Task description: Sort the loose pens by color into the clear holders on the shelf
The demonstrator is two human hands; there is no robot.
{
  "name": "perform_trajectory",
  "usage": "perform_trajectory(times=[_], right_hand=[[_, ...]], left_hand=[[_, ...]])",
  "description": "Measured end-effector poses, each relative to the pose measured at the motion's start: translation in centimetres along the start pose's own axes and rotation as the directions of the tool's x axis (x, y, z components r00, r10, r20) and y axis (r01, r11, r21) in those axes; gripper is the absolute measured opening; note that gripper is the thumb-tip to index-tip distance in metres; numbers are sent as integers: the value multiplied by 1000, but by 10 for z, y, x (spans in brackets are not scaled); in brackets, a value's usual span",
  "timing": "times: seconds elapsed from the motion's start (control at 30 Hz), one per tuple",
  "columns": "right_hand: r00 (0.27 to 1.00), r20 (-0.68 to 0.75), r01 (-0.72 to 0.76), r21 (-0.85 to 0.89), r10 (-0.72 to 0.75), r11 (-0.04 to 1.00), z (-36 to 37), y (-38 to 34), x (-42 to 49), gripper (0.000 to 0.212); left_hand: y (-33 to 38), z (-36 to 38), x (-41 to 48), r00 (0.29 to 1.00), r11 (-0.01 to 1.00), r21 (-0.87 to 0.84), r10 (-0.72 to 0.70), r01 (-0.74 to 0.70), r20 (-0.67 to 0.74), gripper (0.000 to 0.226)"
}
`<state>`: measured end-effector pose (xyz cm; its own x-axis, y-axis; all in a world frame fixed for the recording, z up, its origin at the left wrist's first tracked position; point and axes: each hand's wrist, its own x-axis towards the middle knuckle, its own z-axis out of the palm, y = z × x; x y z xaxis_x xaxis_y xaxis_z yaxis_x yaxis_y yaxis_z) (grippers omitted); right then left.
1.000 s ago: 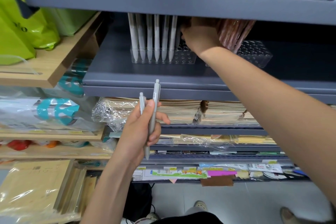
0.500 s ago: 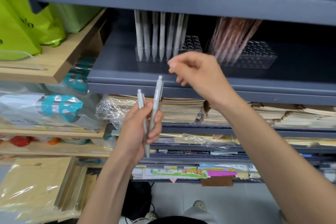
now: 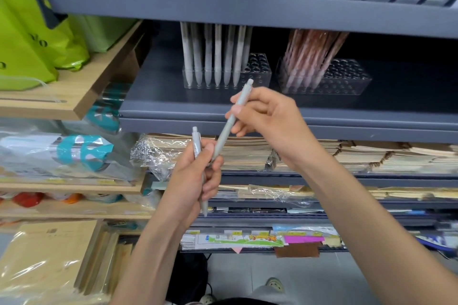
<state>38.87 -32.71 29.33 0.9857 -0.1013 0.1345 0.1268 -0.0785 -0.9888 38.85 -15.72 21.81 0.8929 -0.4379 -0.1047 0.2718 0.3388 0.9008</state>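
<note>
Holding, centre frame: my left hand (image 3: 193, 181), fingers curled round a grey pen (image 3: 196, 142), upright, tip down. My right hand (image 3: 272, 119) pinches a second grey pen (image 3: 222, 138), tilted, its lower end against my left fingers. Upper centre, on the grey shelf (image 3: 161, 104): left clear holder (image 3: 260, 72) with pale grey pens (image 3: 217, 57); right clear holder (image 3: 352, 79) with pink pens (image 3: 309, 57), leaning.

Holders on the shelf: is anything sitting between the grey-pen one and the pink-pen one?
Nothing. In the head view, only a narrow strip of bare shelf separates the grey-pen holder from the pink-pen holder.
</note>
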Motion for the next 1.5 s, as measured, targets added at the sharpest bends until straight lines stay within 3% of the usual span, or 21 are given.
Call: perform_trajectory(times=[0.07, 0.17, 0.3, 0.43, 0.57, 0.67, 0.8, 0.97, 1.07, 1.33, 1.5], right_hand=[[1000, 7, 2, -4, -2, 1000, -2, -1, 1, 15], [990, -129, 56, 5, -54, 998, -12, -10, 11, 7], [897, -383, 185, -129, -221, 974, -30, -22, 34, 8], [828, -470, 200, -264, -307, 943, -36, -22, 55, 13], [826, -456, 144, -400, -333, 905, -33, -17, 73, 14], [815, -408, 54, -652, -411, 756, -32, -21, 79, 23], [909, -339, -57, -674, -241, 736, -32, -30, 105, 29], [950, -282, -190, -866, -137, 463, -30, -36, 117, 48], [969, -240, -198, -900, -61, 389, -26, -43, 118, 41], [983, -176, -131, -875, -53, 466, -27, -35, 117, 32], [960, -256, -139, -792, -117, 595, -32, -32, 110, 24]], left_hand=[[1, -1, 1, 1000, 1000, -2, 4, -4, -10, 15], [3, -4, 2, 1000, 998, -65, -21, 20, -18, 28], [4, -10, 1, 999, 978, -206, -34, 39, 31, 35], [4, -11, 0, 999, 988, -150, -28, 30, 16, 27], [7, -10, 0, 1000, 998, -63, 14, -13, 11, 22], [10, -9, -2, 1000, 1000, -23, 19, -19, 5, 16], [8, -12, -1, 1000, 1000, 7, 14, -13, -27, 22], [6, -13, -2, 999, 999, -42, -2, 0, -42, 37], [7, -11, -3, 999, 999, -37, 12, -14, -49, 34], [7, -15, -6, 991, 999, -6, 42, -43, -131, 31], [6, -13, -4, 981, 992, 35, 127, -123, -144, 22]])
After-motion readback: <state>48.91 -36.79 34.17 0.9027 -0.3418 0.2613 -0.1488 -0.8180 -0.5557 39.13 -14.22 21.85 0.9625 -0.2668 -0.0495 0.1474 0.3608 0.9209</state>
